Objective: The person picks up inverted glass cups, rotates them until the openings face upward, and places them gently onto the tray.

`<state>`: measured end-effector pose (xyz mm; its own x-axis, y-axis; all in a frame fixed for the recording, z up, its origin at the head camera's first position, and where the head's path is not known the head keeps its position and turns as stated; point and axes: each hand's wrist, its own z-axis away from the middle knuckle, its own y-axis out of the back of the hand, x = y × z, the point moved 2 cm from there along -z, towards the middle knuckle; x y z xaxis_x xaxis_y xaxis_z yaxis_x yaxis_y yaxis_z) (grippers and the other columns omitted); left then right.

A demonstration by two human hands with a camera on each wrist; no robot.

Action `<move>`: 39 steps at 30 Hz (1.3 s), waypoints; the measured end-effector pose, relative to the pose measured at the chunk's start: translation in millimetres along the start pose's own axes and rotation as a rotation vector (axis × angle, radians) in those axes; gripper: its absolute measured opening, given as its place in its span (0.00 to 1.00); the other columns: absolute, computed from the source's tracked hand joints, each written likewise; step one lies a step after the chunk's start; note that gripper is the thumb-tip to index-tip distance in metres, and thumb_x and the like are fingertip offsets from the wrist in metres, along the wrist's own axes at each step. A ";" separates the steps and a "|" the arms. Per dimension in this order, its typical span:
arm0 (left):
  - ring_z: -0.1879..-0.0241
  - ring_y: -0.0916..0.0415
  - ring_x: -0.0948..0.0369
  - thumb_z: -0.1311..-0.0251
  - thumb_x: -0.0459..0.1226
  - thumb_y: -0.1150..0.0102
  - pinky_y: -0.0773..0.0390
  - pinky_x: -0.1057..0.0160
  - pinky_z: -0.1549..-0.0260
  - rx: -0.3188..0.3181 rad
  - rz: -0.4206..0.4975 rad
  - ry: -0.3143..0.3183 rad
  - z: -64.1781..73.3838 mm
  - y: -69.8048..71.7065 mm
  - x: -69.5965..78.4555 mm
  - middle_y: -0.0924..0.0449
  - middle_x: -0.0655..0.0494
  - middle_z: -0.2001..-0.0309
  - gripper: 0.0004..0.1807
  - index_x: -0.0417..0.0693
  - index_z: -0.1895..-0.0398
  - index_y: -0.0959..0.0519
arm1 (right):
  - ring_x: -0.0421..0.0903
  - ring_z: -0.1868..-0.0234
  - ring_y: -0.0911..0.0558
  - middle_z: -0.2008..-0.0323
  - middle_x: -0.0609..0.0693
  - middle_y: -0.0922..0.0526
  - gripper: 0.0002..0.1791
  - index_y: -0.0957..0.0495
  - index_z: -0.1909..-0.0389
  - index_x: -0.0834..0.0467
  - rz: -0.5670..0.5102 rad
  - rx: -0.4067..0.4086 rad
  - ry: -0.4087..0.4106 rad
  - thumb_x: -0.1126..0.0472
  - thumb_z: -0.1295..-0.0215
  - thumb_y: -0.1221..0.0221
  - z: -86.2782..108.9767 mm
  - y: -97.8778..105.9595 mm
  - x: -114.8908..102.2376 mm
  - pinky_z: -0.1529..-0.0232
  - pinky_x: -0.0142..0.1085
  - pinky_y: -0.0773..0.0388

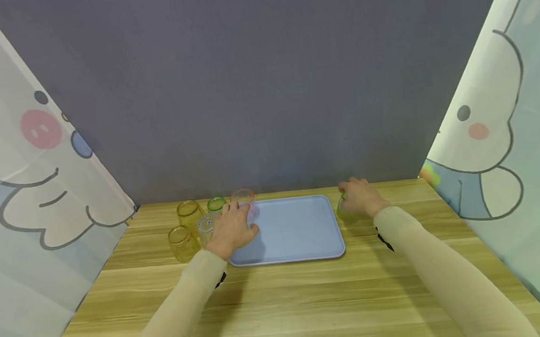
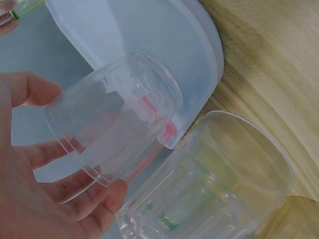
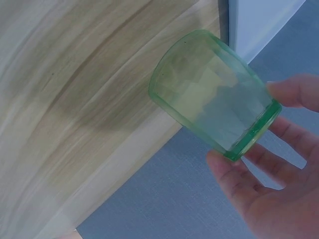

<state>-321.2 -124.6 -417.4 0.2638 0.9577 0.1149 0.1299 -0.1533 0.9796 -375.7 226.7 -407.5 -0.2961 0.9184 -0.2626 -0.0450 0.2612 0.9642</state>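
Observation:
My left hand [image 1: 231, 228] reaches over the left edge of the pale blue tray [image 1: 295, 230]. Its thumb and fingers are spread around the narrow end of a clear cup [image 2: 119, 109]. Behind it stands a pink-tinted cup [image 1: 242, 194], whose reddish edges show through the clear wall in the left wrist view. A second, fluted clear cup [image 2: 239, 164] is close by toward the left. Beyond the tray's right side, my right hand [image 1: 360, 198] grips a green cup [image 3: 209, 94] by its thick base, wide mouth pointing down toward the table.
Left of the tray stand two yellow cups [image 1: 189, 212], one nearer to me, and another green cup [image 1: 216, 202]. A grey panel [image 1: 262, 83] rises behind the wooden table [image 1: 291, 306]. Printed curtains [image 1: 525, 114] hang on both sides.

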 end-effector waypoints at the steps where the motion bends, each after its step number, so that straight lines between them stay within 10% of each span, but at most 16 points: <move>1: 0.42 0.33 0.41 0.37 0.48 0.42 0.29 0.38 0.44 -0.002 -0.001 0.000 -0.2 -0.2 0.0 0.31 0.37 0.37 0.31 0.44 0.33 0.27 | 0.66 0.45 0.28 0.44 0.65 0.24 0.29 0.25 0.37 0.66 -0.001 -0.002 -0.002 0.63 0.42 0.44 0.0 -0.1 0.1 0.47 0.61 0.26; 39: 0.43 0.32 0.42 0.37 0.45 0.42 0.29 0.38 0.47 0.005 -0.025 0.005 -2.5 -0.4 -1.5 0.31 0.39 0.38 0.29 0.45 0.33 0.26 | 0.69 0.42 0.29 0.42 0.66 0.26 0.28 0.25 0.37 0.65 -0.003 0.002 -0.021 0.63 0.40 0.45 3.1 -1.3 -1.2 0.47 0.63 0.26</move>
<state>-324.1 -125.4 -417.6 0.2558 0.9624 0.0916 0.1408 -0.1308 0.9814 -372.4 226.2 -408.6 -0.2760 0.9235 -0.2664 -0.0437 0.2649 0.9633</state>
